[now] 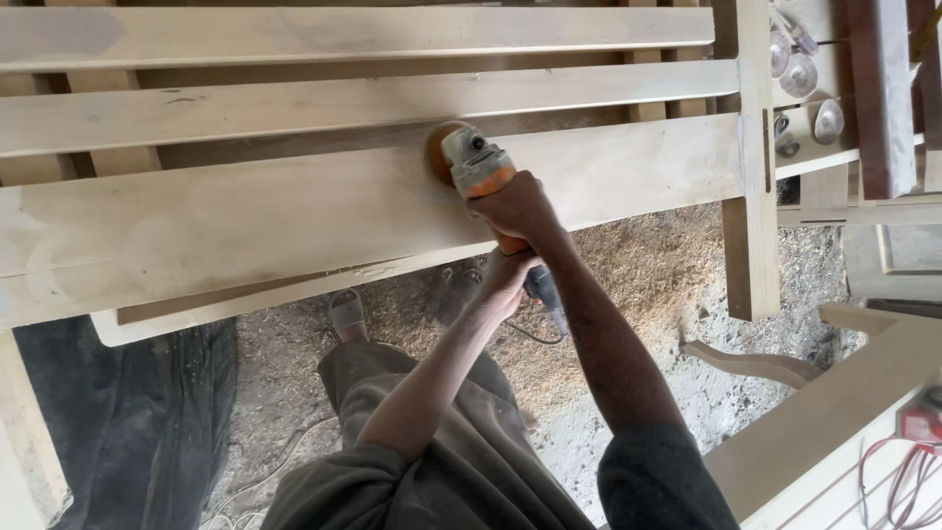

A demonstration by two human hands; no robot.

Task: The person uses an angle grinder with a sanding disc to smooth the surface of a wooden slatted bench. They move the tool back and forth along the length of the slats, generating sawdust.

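An orange angle grinder (478, 169) is held by both hands over a wide pale wooden board (294, 221), which lies across the scene from left to right, tilted slightly upward toward the right. The right hand (517, 208) is wrapped around the front of the tool's body, its fingers curled fully closed about the housing, so that the head can be pressed down and steered. The left hand (510, 270) is closed around the rear handle just nearer to the person, where the dark tail of the tool and its cord (535, 334) emerge; this rear grip appears to steady the tool against twisting. The brown sanding disc (437, 154) is laid against the far edge of the board, roughly at the middle of its length, seemingly flat or nearly so on the surface.

Two narrower planks (343, 98) are set parallel beyond the board, and an upright wooden post (754, 167) crosses them at the right. Spare round discs (797, 74) are kept on a ledge at the far right, within reach. The ground (628, 285) below is covered in sawdust, and a sandalled foot (346, 314) is planted close under the board's near edge. A curved wooden piece (751, 361) lies on the ground at the right.
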